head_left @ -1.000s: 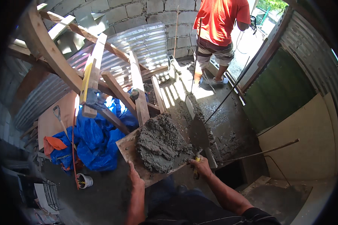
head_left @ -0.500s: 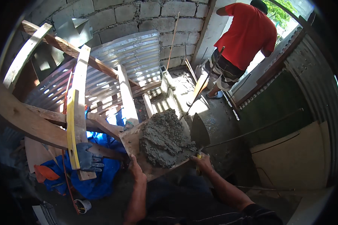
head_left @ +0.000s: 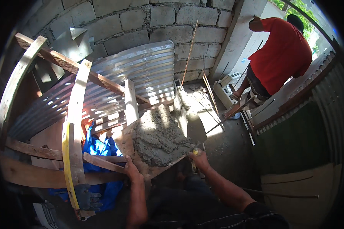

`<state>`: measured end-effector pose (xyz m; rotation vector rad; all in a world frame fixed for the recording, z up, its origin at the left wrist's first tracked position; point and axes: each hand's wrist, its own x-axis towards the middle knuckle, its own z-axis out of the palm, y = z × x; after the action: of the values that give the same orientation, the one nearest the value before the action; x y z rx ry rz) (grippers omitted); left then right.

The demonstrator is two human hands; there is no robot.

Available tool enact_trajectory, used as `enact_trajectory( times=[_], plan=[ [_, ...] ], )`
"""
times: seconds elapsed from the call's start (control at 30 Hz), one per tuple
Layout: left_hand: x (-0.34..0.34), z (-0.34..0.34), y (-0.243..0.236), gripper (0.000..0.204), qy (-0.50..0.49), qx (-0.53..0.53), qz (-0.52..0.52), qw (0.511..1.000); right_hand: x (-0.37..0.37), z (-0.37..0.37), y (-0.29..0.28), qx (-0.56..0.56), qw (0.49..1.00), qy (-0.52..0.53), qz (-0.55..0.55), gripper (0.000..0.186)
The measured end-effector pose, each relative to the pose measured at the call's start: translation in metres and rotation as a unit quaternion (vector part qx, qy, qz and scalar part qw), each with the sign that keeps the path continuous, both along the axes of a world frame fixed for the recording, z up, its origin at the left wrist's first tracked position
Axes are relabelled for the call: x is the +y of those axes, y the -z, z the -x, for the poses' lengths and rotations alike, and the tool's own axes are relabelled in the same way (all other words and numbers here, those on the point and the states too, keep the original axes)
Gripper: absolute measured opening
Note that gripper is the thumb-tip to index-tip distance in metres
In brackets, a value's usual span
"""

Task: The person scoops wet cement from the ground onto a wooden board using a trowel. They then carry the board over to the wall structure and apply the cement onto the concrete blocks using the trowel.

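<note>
A heap of wet grey mortar (head_left: 156, 133) lies on a wooden board (head_left: 123, 142) in front of my body. My left hand (head_left: 133, 171) grips the board's near left edge, with the thumb on top. At the near right corner, my right hand (head_left: 200, 160) is closed around the yellow handle of a trowel (head_left: 197, 128) and rests against the board's edge. The trowel's dark blade points away from me, beside the mortar. I cannot tell whether the right fingers also support the board underneath.
On the left stands a timber frame (head_left: 78, 91) with a yellow level (head_left: 68, 164), a dark glove (head_left: 88, 196) and a blue tarp (head_left: 103, 149). Corrugated sheet (head_left: 145, 65) leans on the block wall (head_left: 133, 23). A co-worker in red (head_left: 281, 57) stands far right, near hollow blocks (head_left: 223, 93).
My view has shifted, bringing the block wall and timber frame closer. The board and mortar stay between my hands. The co-worker now appears farther right, one foot raised, with hollow blocks visible beside them.
</note>
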<state>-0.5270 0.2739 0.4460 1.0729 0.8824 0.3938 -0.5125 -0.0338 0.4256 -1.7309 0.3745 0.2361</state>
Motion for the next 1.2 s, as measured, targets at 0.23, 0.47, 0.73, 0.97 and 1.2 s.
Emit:
enact_trajectory(
  times=[0.23, 0.47, 0.73, 0.97, 1.2],
  plan=[
    [-0.02, -0.095, 0.009, 0.059, -0.033, 0.06, 0.023, 0.997, -0.024, -0.123, -0.008, -0.03, 0.998, -0.052, 0.001, 0.015],
    [-0.043, -0.173, 0.01, 0.058, -0.045, 0.016, 0.038, 0.998, -0.013, -0.197, -0.022, -0.026, 0.986, 0.073, -0.148, 0.015],
    [-0.075, -0.286, 0.026, 0.036, -0.027, -0.102, 0.158, 0.982, -0.028, -0.292, 0.024, -0.063, 0.919, 0.26, -0.289, 0.011],
    [-0.084, -0.411, 0.068, 0.035, 0.047, -0.084, 0.105, 0.99, -0.057, -0.398, 0.113, 0.045, 0.957, 0.126, 0.258, 0.022],
    [-0.08, -0.526, 0.098, 0.033, 0.087, -0.024, 0.016, 0.996, -0.046, -0.49, 0.068, 0.176, 0.922, 0.32, -0.13, 0.016]
  ],
)
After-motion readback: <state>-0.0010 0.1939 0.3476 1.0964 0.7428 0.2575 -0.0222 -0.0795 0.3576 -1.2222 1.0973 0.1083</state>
